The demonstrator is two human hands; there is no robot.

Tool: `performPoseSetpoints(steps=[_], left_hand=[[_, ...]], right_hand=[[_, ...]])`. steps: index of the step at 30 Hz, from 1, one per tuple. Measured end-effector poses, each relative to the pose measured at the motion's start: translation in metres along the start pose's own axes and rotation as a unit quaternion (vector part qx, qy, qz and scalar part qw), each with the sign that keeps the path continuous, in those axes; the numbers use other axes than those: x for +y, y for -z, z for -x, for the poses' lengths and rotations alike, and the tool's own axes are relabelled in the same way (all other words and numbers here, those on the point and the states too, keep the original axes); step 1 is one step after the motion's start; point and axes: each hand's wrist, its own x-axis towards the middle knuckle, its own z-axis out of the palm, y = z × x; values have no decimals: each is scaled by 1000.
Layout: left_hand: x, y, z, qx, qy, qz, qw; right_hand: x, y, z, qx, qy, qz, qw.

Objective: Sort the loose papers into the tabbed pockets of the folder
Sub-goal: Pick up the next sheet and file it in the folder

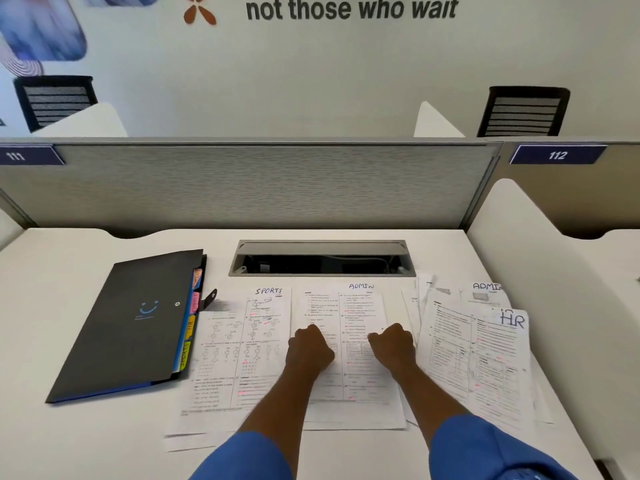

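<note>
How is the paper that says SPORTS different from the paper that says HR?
The SPORTS paper lies beside the dark folder; the HR paper lies far right, away from it. SPORTS shows little ring diagrams; HR shows mostly text lines and a table. SPORTS lies nearly straight; HR is tilted on a messy pile. Both are white printed sheets with handwritten labels and pink marks.

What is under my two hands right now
Both fists, left hand and right hand, rest on the sheet marked ADMIN. More paper edges show below it. The print beneath the hands is covered.
</note>
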Motion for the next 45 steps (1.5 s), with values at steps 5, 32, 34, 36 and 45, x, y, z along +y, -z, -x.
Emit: performPoseSetpoints(steps=[5, 32, 34, 36, 45], left_hand=[[-5, -7, 0, 36, -2, -17, 999], [-8, 2, -5, 42, 14, 2, 999], [-10, 7, -8, 73, 14, 7, 997], [-10, 12, -11, 97, 18, 18, 995], [-9, 41, -25, 117, 21, 277, 953]], right_hand=[[2, 2, -6, -8, -24, -38, 999], [-5, 13, -7, -37, 18, -181, 983], [-8, 20, -9, -38, 25, -192, 980], [-10, 28, -11, -47, 30, -207, 977], [-34, 41, -14, -85, 46, -303, 948]])
